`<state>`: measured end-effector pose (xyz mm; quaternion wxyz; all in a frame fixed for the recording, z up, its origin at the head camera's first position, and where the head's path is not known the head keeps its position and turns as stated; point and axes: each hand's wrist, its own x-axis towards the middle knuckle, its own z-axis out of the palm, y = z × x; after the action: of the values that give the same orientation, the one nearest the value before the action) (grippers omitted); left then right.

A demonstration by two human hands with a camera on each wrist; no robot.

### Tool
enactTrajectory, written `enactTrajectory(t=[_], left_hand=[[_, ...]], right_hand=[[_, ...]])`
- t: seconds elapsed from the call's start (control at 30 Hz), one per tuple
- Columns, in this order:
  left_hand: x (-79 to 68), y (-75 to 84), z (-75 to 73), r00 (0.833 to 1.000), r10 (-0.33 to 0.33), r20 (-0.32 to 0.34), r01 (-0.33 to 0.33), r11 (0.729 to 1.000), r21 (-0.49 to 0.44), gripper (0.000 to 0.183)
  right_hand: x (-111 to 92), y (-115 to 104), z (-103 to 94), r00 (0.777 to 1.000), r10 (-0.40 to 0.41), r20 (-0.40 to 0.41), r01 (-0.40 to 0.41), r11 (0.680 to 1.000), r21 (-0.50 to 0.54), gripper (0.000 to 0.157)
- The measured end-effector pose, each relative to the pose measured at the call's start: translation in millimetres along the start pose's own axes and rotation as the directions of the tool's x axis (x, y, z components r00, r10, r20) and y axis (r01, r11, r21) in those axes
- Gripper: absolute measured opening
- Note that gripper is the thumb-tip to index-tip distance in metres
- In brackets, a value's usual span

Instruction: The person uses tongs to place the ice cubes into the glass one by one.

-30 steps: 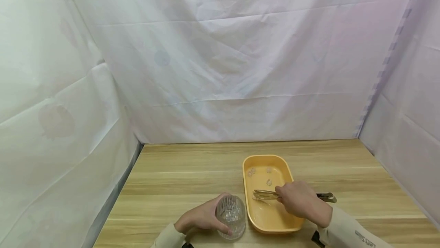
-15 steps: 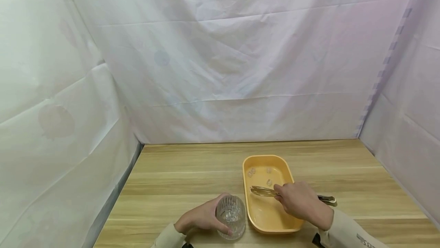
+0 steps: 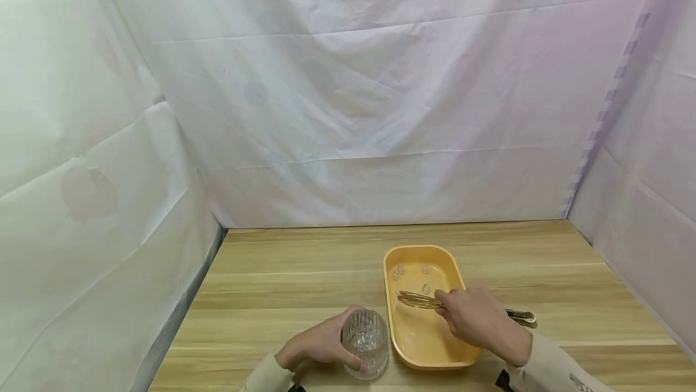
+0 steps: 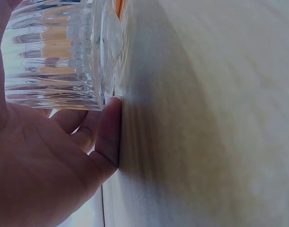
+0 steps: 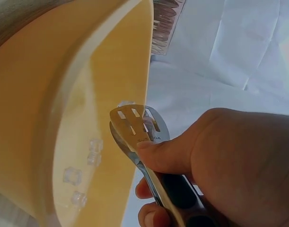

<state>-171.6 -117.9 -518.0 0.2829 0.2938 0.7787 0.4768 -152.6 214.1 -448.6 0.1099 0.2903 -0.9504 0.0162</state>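
**Right hand (image 3: 478, 319) on the tongs (image 3: 417, 299), left hand (image 3: 324, 341) round the glass (image 3: 365, 347)**

You grip the tongs by their arms, tips over the tray (image 3: 429, 340); whether they pinch one of the clear cubes (image 3: 426, 288), I can't tell. Expect those cubes to be light and slippery: take them by opposite faces. Your glass, likely heavy and breakable, suits a low hold on its ribbed wall. It stands just beside the tray's left rim; you have wider room toward the table's (image 3: 261, 283) far left corner.
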Motion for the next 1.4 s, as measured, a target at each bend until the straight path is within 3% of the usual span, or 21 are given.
enactTrajectory(t=[1.2,1.4], left_hand=[[-0.8,-2.6,1.8,1.000,0.007,-0.004,-0.007,1.000,-0.004,0.080],[-1.3,-2.5,1.4,1.000,0.008,-0.011,-0.008,1.000,0.004,0.079]], right_hand=[[-3,-1,-20.0,0.999,0.029,-0.028,-0.028,0.999,0.034,0.026],[-2,0,-25.0,0.997,0.010,-0.071,-0.008,0.999,0.036,0.025]])
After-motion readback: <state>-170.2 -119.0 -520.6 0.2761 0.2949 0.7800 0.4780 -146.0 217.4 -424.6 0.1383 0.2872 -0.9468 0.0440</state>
